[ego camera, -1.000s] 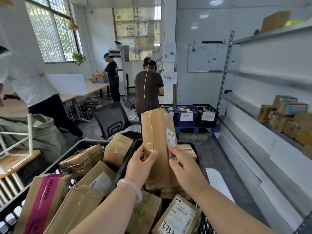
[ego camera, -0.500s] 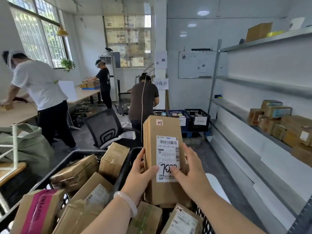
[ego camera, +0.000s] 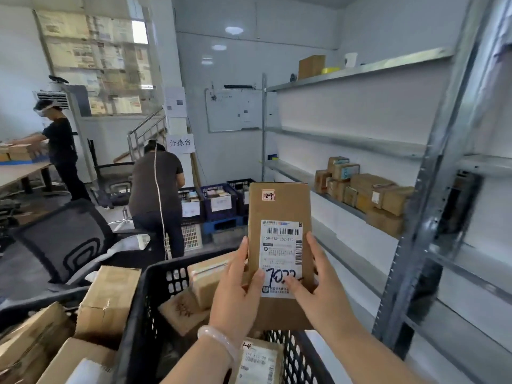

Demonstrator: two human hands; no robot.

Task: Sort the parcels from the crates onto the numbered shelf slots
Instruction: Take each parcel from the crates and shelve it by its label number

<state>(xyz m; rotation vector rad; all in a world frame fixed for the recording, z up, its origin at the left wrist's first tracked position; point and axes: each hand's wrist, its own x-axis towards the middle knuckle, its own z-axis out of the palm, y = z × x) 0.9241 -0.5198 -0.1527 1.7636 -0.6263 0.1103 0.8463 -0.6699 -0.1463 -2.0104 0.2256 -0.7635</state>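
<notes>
I hold a tall brown cardboard parcel point(ego camera: 278, 209) upright above the black crate point(ego camera: 144, 309). Its white shipping label faces me, with handwritten digits near the bottom and a small red sticker near the top. My left hand point(ego camera: 238, 295) grips its left edge, thumb on the front. My right hand point(ego camera: 318, 289) grips its right edge, thumb across the label. More brown parcels point(ego camera: 205, 281) lie in the crate below. The metal shelf unit point(ego camera: 360, 145) stands to the right, with a cluster of boxes point(ego camera: 365, 189) on its middle level.
A second crate of parcels point(ego camera: 105, 306) sits at the lower left. A black office chair point(ego camera: 63, 239) stands beyond it. One person point(ego camera: 155, 195) bends over blue crates point(ego camera: 219, 200) ahead; another point(ego camera: 59, 151) works at a table on the left. A shelf upright point(ego camera: 426, 189) rises close on my right.
The parcel was turned until its label faces me, then lifted higher and moved right. My view swung right toward the shelves.
</notes>
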